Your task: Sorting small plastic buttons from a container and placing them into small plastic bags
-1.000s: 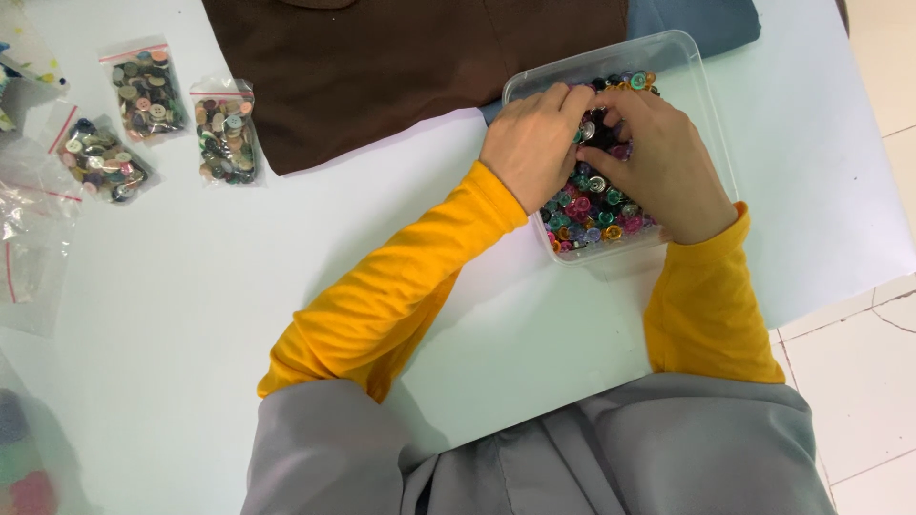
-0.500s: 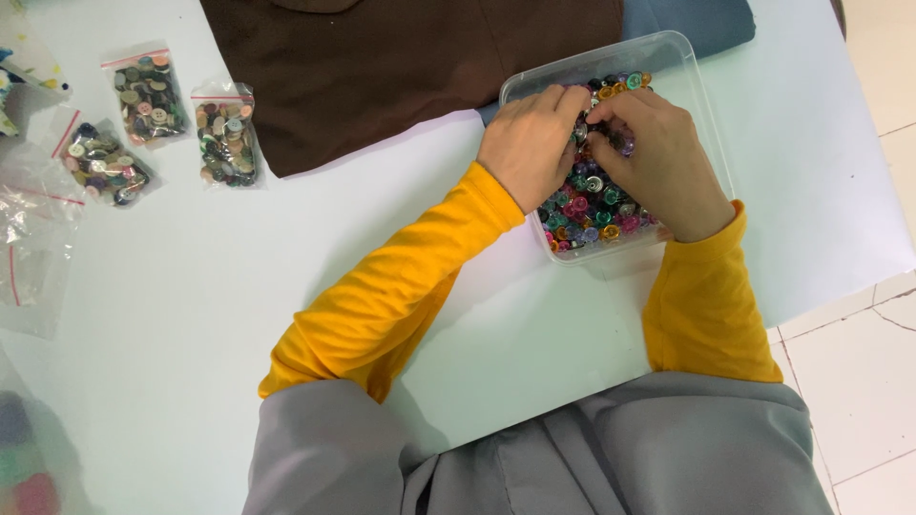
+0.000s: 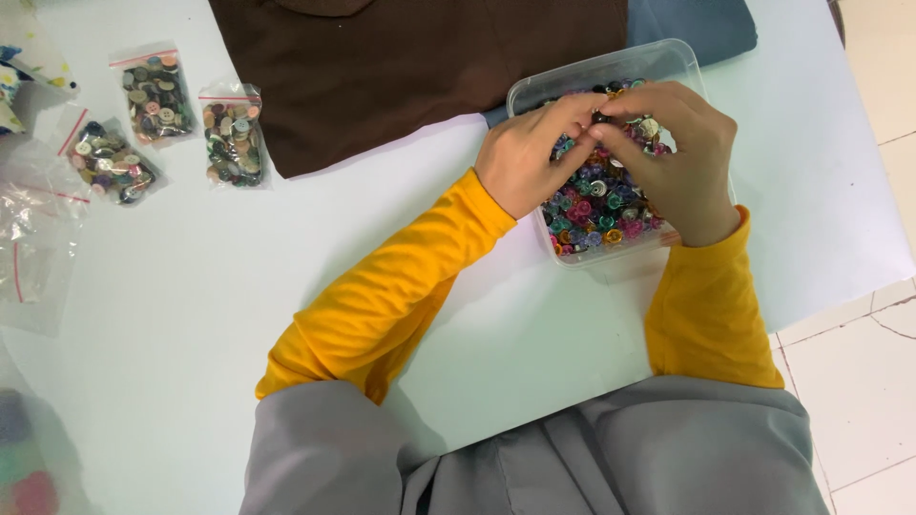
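A clear plastic box (image 3: pixel 611 65) on the white table holds a heap of small coloured buttons (image 3: pixel 596 205). Both of my hands are over the box. My left hand (image 3: pixel 528 153) reaches in from the left, its fingertips pinched at the heap's far part. My right hand (image 3: pixel 677 157) comes from the right and its fingers meet the left's; a pale button shows at its fingertips. What the left fingers pinch is hidden. Yellow sleeves cover both forearms.
A dark brown cloth (image 3: pixel 420 72) lies at the far side, a blue-grey cloth (image 3: pixel 701 24) beside it. Three small zip bags of mixed buttons (image 3: pixel 232 133) lie at the left, near empty clear bags (image 3: pixel 33 248). The table's right edge meets tiled floor (image 3: pixel 859 362).
Both hands stayed over the box; the fingers shifted a little among the buttons and now meet nearer the far part of the heap.
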